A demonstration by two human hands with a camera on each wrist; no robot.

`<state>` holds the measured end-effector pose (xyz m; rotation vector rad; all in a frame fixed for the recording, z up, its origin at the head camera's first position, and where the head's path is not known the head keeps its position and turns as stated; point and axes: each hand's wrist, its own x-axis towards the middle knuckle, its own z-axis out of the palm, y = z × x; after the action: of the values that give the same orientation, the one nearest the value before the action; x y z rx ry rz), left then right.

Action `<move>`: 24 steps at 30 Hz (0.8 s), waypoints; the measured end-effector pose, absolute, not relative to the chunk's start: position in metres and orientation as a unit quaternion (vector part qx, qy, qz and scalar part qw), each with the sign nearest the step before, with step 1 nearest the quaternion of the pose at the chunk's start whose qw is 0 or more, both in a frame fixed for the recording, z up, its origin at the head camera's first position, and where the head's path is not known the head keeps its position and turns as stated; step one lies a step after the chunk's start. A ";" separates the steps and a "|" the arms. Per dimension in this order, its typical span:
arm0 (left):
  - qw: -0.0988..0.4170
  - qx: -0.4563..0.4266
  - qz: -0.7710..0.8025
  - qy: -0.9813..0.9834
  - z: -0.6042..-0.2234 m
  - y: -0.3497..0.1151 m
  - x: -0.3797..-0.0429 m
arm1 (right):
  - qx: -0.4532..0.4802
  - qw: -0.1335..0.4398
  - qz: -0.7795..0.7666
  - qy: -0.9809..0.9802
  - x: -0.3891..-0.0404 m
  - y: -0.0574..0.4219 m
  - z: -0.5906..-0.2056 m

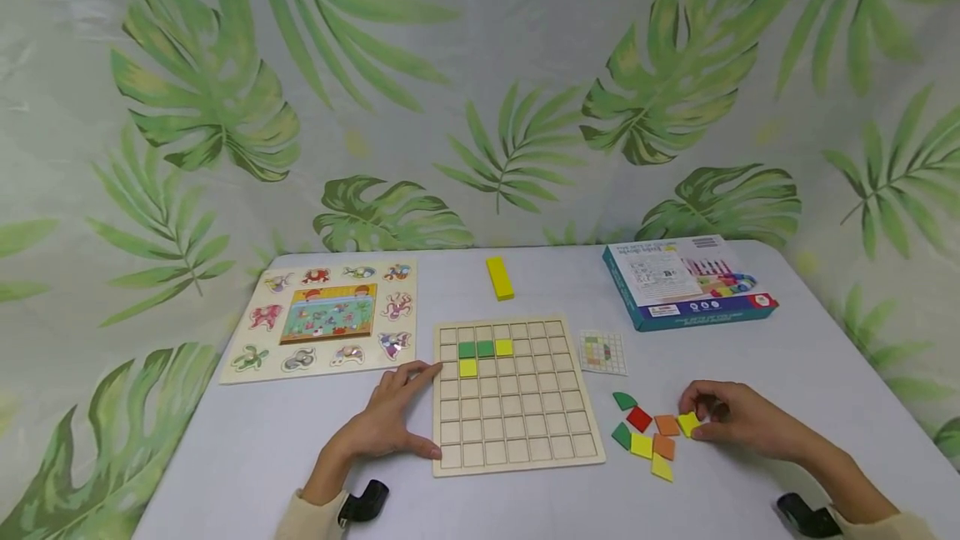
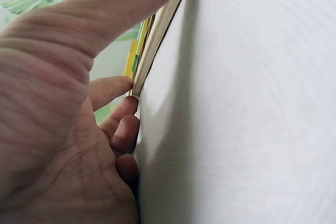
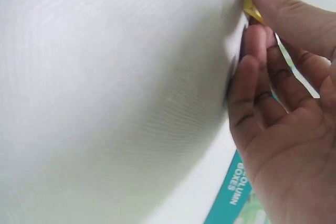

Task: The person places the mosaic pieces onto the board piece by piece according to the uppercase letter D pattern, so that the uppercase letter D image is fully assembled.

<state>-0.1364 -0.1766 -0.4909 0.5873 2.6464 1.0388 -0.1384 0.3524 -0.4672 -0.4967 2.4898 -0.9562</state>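
A wooden grid board [image 1: 521, 467] lies flat on the white table, with two green square tiles [image 1: 485, 348] and two yellow square tiles [image 1: 504, 347] in its upper left cells. At the board's left side my left hand [image 1: 382, 419] rests with thumb and index finger spread along the edge; its other fingers touch the cloth in the left wrist view. To the right of the board, my right hand [image 1: 738, 419] pinches a yellow tile [image 1: 687, 424] between thumb and fingers, at the side of a loose group of tiles. Its fingers cover part of that tile.
Loose tiles include a red one [image 1: 639, 418], orange ones [image 1: 667, 425], green ones [image 1: 623, 400] and yellow ones [image 1: 662, 467]. A small pattern card [image 1: 615, 354] lies beside the board. Farther back are an animal puzzle [image 1: 330, 361], a yellow block [image 1: 499, 278] and a teal box [image 1: 690, 282].
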 end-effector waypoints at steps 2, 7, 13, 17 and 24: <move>0.119 0.201 0.355 0.905 -0.491 -0.177 -0.137 | -0.189 0.203 -0.333 0.901 -0.138 0.351 -0.466; 0.119 0.197 0.352 0.907 -0.491 -0.176 -0.137 | -0.221 0.194 -0.306 0.905 -0.139 0.348 -0.457; 0.119 0.193 0.351 0.909 -0.489 -0.176 -0.134 | -0.218 0.186 -0.248 0.925 -0.142 0.332 -0.439; 0.119 0.197 0.350 0.908 -0.491 -0.176 -0.135 | -0.221 0.161 -0.246 0.930 -0.144 0.315 -0.429; 0.118 0.202 0.353 0.906 -0.490 -0.176 -0.135 | -0.239 0.159 -0.277 0.917 -0.152 0.278 -0.424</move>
<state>-0.1353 -0.1763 -0.4904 0.5900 2.6498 1.0320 -0.1517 0.2776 -0.4235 -0.6841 2.6219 -0.7908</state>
